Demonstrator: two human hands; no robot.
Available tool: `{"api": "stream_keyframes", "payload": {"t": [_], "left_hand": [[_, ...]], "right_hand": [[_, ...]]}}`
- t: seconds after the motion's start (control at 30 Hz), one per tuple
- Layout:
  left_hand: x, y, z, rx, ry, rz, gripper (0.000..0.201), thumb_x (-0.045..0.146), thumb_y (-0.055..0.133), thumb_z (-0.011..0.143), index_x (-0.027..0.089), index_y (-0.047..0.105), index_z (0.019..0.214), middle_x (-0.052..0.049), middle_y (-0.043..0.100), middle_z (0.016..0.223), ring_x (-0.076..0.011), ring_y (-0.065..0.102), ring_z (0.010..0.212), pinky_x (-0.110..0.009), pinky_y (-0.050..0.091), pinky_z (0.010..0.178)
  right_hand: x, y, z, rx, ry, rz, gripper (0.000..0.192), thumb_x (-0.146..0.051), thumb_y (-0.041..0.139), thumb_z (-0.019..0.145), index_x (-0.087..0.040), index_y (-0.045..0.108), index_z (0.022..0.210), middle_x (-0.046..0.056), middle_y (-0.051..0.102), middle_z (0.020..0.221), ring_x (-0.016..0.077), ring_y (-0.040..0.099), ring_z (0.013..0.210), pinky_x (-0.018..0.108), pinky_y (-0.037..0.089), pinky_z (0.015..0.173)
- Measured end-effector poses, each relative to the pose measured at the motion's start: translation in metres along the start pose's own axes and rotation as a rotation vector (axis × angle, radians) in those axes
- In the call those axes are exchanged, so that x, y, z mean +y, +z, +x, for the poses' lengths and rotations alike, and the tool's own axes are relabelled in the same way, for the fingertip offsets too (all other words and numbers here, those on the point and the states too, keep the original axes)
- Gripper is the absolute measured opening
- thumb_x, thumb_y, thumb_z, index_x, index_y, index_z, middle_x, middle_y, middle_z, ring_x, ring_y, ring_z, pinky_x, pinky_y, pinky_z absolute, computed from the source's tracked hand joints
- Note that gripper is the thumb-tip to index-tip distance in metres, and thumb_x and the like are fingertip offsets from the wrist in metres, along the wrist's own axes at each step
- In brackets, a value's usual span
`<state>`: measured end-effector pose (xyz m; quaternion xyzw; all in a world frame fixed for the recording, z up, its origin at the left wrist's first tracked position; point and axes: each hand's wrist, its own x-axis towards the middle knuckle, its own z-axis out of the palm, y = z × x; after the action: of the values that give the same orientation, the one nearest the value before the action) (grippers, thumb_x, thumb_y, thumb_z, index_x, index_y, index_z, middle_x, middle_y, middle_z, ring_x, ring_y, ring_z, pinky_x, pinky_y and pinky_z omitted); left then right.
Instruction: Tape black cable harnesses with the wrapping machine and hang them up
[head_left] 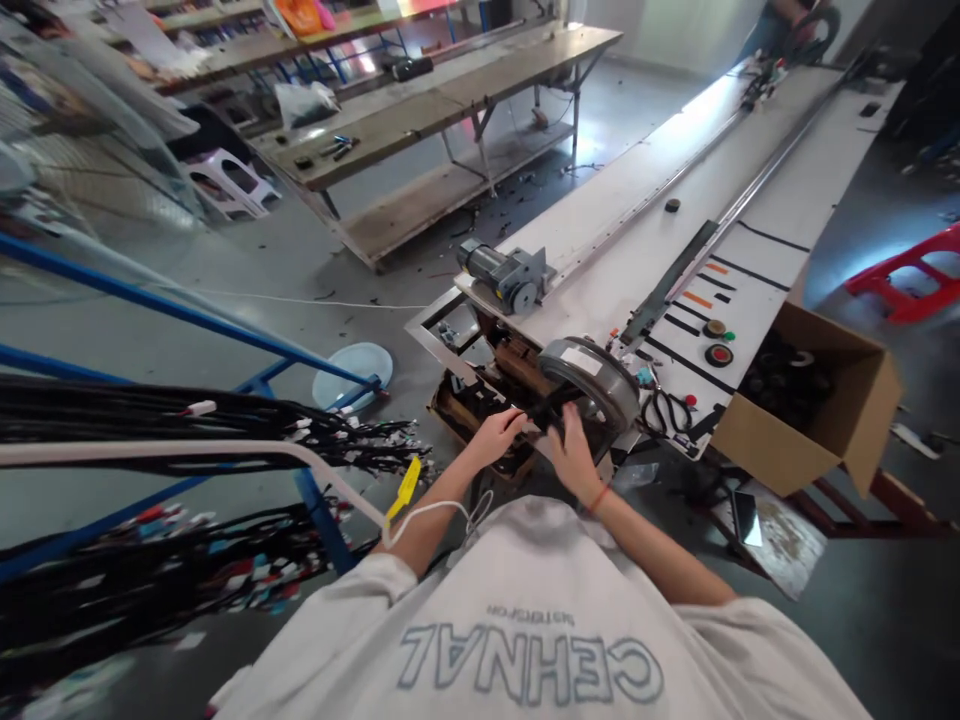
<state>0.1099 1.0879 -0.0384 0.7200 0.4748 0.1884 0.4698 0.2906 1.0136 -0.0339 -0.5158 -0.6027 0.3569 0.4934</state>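
Observation:
My left hand has its fingers closed on one end of a short black bundle, possibly cable; its exact kind is unclear. My right hand is at the other side of the bundle, fingers curled against it, partly blurred. Just beyond my hands stands a large dark grey wheel-like ring with a white label. It is at the near end of a long white bench. Scissors with black handles lie right of the ring.
A motor sits on the bench's left corner. On the right are a cardboard box of black parts and a red stool. Black cable bundles hang on a blue rack at left. A person's hand shows far off.

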Motion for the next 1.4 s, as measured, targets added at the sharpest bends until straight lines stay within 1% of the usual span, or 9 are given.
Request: {"api": "stream_keyframes", "payload": {"t": [0.13, 0.2, 0.4, 0.53, 0.63, 0.73, 0.97, 1.17, 1.4], "left_hand": [[0.022, 0.014, 0.034, 0.066, 0.020, -0.008, 0.039, 0.046, 0.043, 0.092, 0.013, 0.065, 0.087, -0.003, 0.060, 0.071, -0.0156, 0.050, 0.068, -0.025, 0.039, 0.067], [0.025, 0.013, 0.047, 0.086, 0.003, -0.031, 0.041, 0.049, 0.045, 0.090, 0.013, 0.065, 0.088, -0.003, 0.059, 0.070, -0.0159, 0.050, 0.068, -0.025, 0.039, 0.065], [0.006, 0.002, 0.061, -0.006, -0.060, -0.159, 0.053, 0.061, 0.048, 0.085, 0.011, 0.063, 0.091, 0.001, 0.051, 0.065, -0.0101, 0.038, 0.055, -0.022, 0.029, 0.051], [0.001, 0.014, 0.066, -0.113, -0.232, -0.284, 0.051, 0.059, 0.054, 0.085, 0.010, 0.063, 0.094, 0.003, 0.046, 0.060, -0.0080, 0.034, 0.049, -0.021, 0.025, 0.046], [0.001, 0.026, 0.070, -0.059, -0.256, -0.307, 0.047, 0.057, 0.058, 0.084, 0.010, 0.064, 0.087, 0.002, 0.048, 0.061, -0.0086, 0.038, 0.052, -0.021, 0.027, 0.046], [-0.001, 0.029, 0.070, 0.043, -0.252, -0.400, 0.048, 0.058, 0.057, 0.085, 0.010, 0.061, 0.083, 0.002, 0.048, 0.061, -0.0078, 0.038, 0.052, -0.021, 0.027, 0.046], [-0.006, 0.024, 0.052, 0.014, -0.277, -0.632, 0.052, 0.059, 0.058, 0.086, 0.008, 0.062, 0.097, 0.007, 0.040, 0.059, -0.0037, 0.025, 0.043, -0.020, 0.017, 0.042], [-0.014, 0.035, 0.045, 0.010, -0.179, -0.534, 0.051, 0.056, 0.053, 0.088, 0.008, 0.065, 0.101, 0.004, 0.046, 0.064, -0.0044, 0.031, 0.044, -0.020, 0.023, 0.042], [-0.012, 0.029, 0.031, 0.059, -0.116, -0.426, 0.049, 0.051, 0.047, 0.091, 0.007, 0.067, 0.102, 0.002, 0.050, 0.067, -0.0069, 0.039, 0.049, -0.020, 0.030, 0.045]], "right_hand": [[-0.006, -0.050, -0.011, 0.275, -0.221, -0.250, 0.035, -0.030, 0.042, 0.099, -0.027, 0.053, 0.132, 0.009, 0.044, 0.144, 0.0274, 0.039, 0.135, 0.052, 0.031, 0.115], [0.007, -0.085, 0.010, 0.490, -0.079, -0.261, 0.037, -0.039, 0.050, 0.096, -0.020, 0.056, 0.127, 0.014, 0.049, 0.138, 0.0291, 0.041, 0.132, 0.052, 0.029, 0.115], [0.056, -0.140, 0.076, -0.012, 0.463, 0.062, 0.051, -0.062, 0.045, 0.094, -0.018, 0.068, 0.082, 0.008, 0.067, 0.084, 0.0264, 0.062, 0.092, 0.043, 0.049, 0.093], [0.031, -0.125, 0.090, 0.007, 0.479, -0.089, 0.054, -0.066, 0.051, 0.089, -0.017, 0.064, 0.070, 0.007, 0.060, 0.068, 0.0273, 0.061, 0.076, 0.042, 0.051, 0.081], [-0.002, -0.090, 0.070, 0.207, 0.073, -0.292, 0.029, -0.044, 0.050, 0.094, -0.019, 0.065, 0.094, 0.011, 0.065, 0.093, 0.0291, 0.060, 0.097, 0.044, 0.047, 0.094], [-0.013, -0.048, 0.033, -0.009, -0.243, -0.307, 0.027, -0.027, 0.048, 0.092, -0.022, 0.058, 0.116, 0.013, 0.060, 0.120, 0.0264, 0.055, 0.115, 0.045, 0.044, 0.102], [0.047, -0.013, 0.039, -0.053, 0.227, -0.502, 0.006, -0.021, 0.057, 0.081, -0.019, 0.052, 0.083, 0.017, 0.061, 0.099, 0.0319, 0.059, 0.102, 0.048, 0.046, 0.095], [0.038, -0.022, 0.044, -0.099, 0.003, -0.397, 0.010, -0.025, 0.047, 0.092, -0.021, 0.051, 0.084, 0.014, 0.060, 0.107, 0.0262, 0.058, 0.103, 0.040, 0.045, 0.093], [0.045, -0.014, 0.052, -0.204, 0.248, -0.624, 0.020, -0.011, 0.058, 0.081, -0.015, 0.063, 0.099, 0.011, 0.065, 0.097, 0.0255, 0.061, 0.093, 0.037, 0.047, 0.087]]}}
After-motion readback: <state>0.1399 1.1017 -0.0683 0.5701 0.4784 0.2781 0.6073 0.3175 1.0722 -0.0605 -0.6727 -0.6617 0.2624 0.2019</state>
